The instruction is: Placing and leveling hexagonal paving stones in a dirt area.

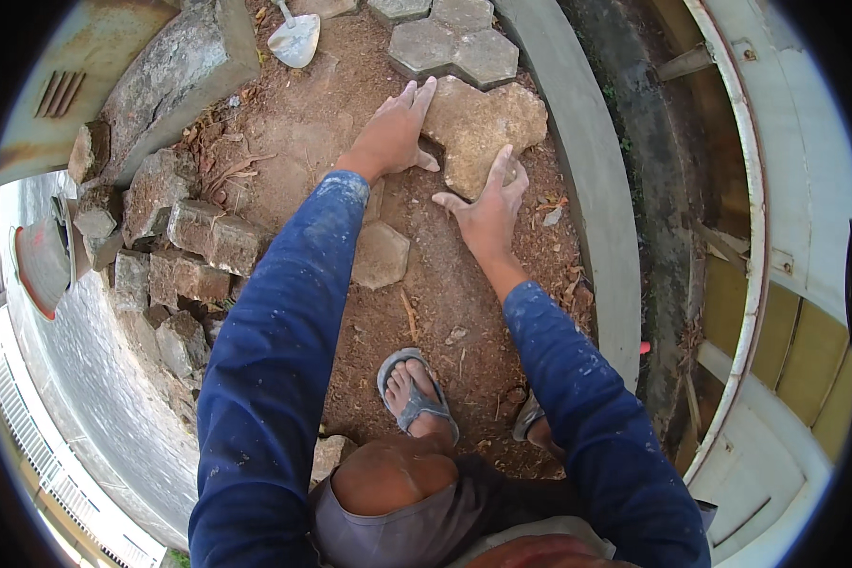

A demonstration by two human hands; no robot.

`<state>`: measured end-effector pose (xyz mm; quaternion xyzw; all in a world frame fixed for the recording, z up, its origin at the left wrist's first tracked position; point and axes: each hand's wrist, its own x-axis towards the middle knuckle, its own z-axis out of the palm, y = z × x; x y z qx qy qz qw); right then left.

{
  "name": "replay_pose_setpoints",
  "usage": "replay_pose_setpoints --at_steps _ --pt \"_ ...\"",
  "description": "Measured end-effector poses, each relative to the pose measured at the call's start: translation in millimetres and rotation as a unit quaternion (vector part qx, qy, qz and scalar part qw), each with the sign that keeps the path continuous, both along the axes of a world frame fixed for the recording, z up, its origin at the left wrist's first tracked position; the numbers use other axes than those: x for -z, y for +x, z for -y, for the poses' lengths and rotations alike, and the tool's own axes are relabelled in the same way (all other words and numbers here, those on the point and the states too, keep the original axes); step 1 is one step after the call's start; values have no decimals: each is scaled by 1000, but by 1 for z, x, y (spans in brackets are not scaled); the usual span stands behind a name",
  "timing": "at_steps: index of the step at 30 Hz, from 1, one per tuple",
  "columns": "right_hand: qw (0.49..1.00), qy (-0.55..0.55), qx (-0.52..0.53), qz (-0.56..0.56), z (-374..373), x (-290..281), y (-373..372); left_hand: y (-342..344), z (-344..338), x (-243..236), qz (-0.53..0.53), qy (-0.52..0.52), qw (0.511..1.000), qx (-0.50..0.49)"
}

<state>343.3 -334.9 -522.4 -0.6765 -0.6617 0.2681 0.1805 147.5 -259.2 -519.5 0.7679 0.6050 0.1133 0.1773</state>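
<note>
A tan, three-lobed concrete paving block (488, 118) lies on the reddish soil, its far edge close against the grey paving blocks (452, 49). My left hand (390, 134) is at its left edge, fingers stretched along the side and thumb near the lower left notch. My right hand (493, 210) grips the near edge, with fingertips on top and the thumb spread to the left. The undersides of the fingers are hidden. Another paving block (381, 256) lies nearer me, partly covered by my left forearm.
A trowel (295, 40) lies at the far left on the soil. Several loose blocks (194, 237) are piled to the left, beside a large concrete slab (180, 80). A curved concrete kerb (592, 180) runs along the right. A bucket (45, 265) stands at far left.
</note>
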Motion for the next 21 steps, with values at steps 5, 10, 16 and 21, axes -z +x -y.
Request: replay_pose_setpoints --at_steps 5,10,16,21 --pt "994 94 -59 -20 -14 10 11 -6 -7 9 82 -66 994 -35" --pt "998 36 -33 38 -31 -6 -12 -12 -27 -3 -70 29 997 -2" --pt "997 -2 -46 61 -28 -18 -19 10 2 -8 -167 81 981 -61" --pt "993 11 -37 114 -6 -24 -5 48 121 -65 78 92 982 -147"
